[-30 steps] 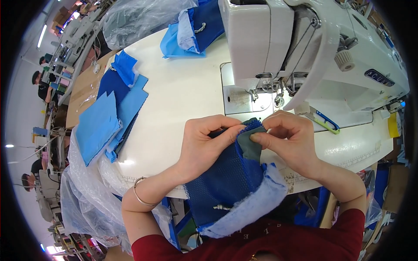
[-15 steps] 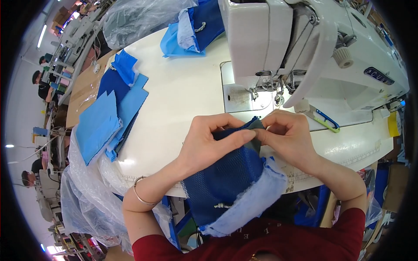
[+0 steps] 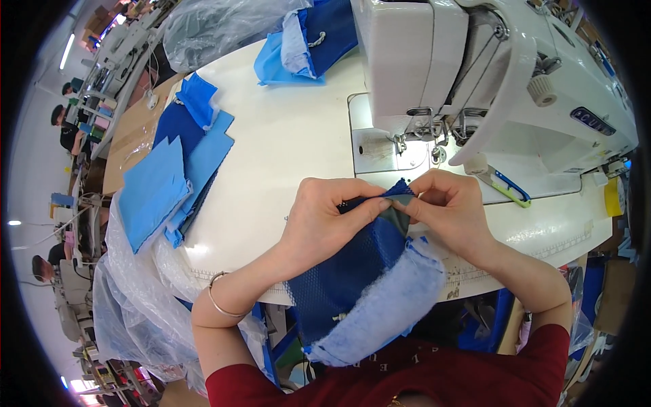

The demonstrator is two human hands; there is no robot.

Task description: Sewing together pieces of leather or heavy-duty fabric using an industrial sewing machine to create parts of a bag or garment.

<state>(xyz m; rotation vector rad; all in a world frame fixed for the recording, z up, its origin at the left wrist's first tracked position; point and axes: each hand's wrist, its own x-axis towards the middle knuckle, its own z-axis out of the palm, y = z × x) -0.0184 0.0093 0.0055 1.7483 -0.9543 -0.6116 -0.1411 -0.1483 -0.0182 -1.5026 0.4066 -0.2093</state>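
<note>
Grip: both hands, left hand (image 3: 325, 220) and right hand (image 3: 451, 214), pinch dark blue mesh fabric piece (image 3: 352, 271) closed at its top edge.
Care: keep edges aligned between pinches.
Ahead: white sewing machine (image 3: 475, 74) beyond grip, on tabletop (image 3: 285, 149).

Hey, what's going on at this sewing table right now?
A person sits at a white sewing machine and pinches the top edge of a dark blue mesh piece with both hands, left hand and right hand meeting just in front of the needle. A pale blue fleecy layer hangs off the table edge toward their lap. Cut blue fabric pieces are stacked to the left.
</note>
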